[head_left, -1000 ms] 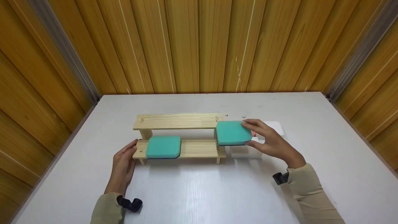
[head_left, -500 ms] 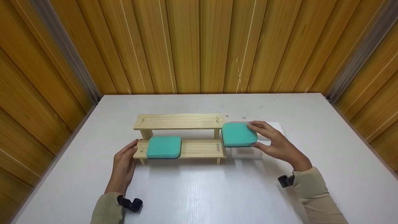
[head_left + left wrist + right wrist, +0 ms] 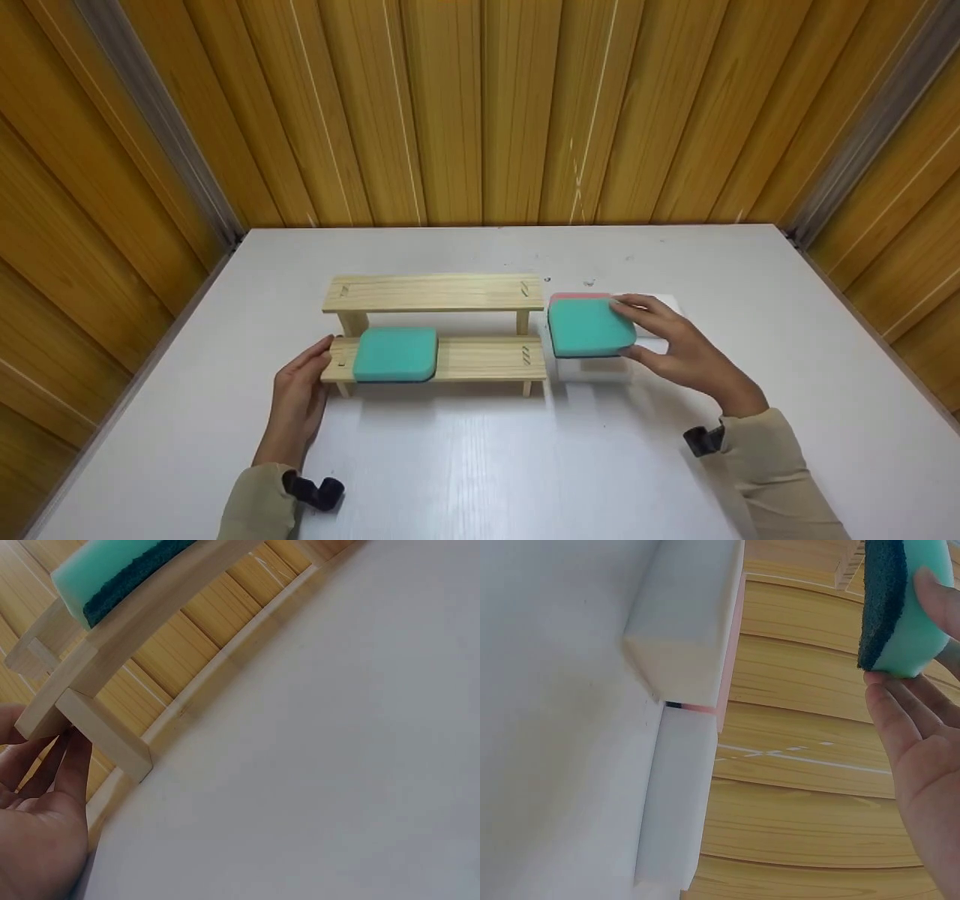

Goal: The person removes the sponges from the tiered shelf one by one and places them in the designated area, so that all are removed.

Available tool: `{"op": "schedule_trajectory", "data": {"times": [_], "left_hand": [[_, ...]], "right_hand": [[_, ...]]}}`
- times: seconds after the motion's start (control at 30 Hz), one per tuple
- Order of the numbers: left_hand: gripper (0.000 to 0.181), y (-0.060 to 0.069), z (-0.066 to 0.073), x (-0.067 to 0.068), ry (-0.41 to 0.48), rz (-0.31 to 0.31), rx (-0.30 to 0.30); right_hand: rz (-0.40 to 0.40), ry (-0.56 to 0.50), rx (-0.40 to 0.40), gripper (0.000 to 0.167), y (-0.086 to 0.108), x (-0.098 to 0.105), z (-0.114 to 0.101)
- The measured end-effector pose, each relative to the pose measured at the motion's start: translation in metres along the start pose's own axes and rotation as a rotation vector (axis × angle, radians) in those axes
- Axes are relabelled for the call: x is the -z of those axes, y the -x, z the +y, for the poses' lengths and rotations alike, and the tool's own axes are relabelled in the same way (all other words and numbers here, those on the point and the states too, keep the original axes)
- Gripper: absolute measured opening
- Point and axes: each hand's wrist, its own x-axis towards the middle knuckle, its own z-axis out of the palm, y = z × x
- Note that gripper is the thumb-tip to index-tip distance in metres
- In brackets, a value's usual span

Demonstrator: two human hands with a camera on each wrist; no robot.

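Note:
A two-tier wooden shelf [image 3: 480, 360] stands on the white table. My left hand [image 3: 296, 397] grips the left end of its lower tier; in the left wrist view the fingers [image 3: 73, 761] curl under the board. A turquoise sponge [image 3: 395, 354] with a dark scouring layer beneath lies on the lower tier, left of its middle. Just past the shelf's right end, my right hand [image 3: 682, 345] pinches a second turquoise sponge [image 3: 591, 328] between thumb and fingers. The right wrist view shows this held sponge [image 3: 911, 607] raised, its dark scouring side facing the table.
Behind and below the held sponge are white blocks [image 3: 686, 622], probably sponges, and a pink thing [image 3: 581, 296], mostly hidden. The upper tier [image 3: 435, 292] of the shelf is bare. Wood-patterned walls [image 3: 480, 112] enclose the white table [image 3: 480, 465] at the back and sides.
My right hand has moved right with its sponge, away from the shelf's right end, uncovering that end and part of the pink thing. The left hand and the other sponge keep their places.

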Motion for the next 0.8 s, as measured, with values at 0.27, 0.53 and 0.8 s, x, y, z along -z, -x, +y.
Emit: {"op": "schedule_trajectory", "data": {"times": [0.27, 0.53, 0.8], "left_hand": [[0.046, 0.001, 0.001, -0.001, -0.007, -0.004, 0.014], [0.046, 0.002, 0.001, -0.001, 0.023, -0.011, 0.009], [0.046, 0.002, 0.000, -0.001, 0.003, -0.016, -0.001]], "right_hand": [[-0.024, -0.006, -0.030, 0.074, 0.007, 0.003, 0.008], [-0.023, 0.000, -0.046, 0.074, 0.014, 0.009, 0.015], [-0.017, -0.029, -0.056, 0.070, 0.022, 0.016, 0.021]]}}
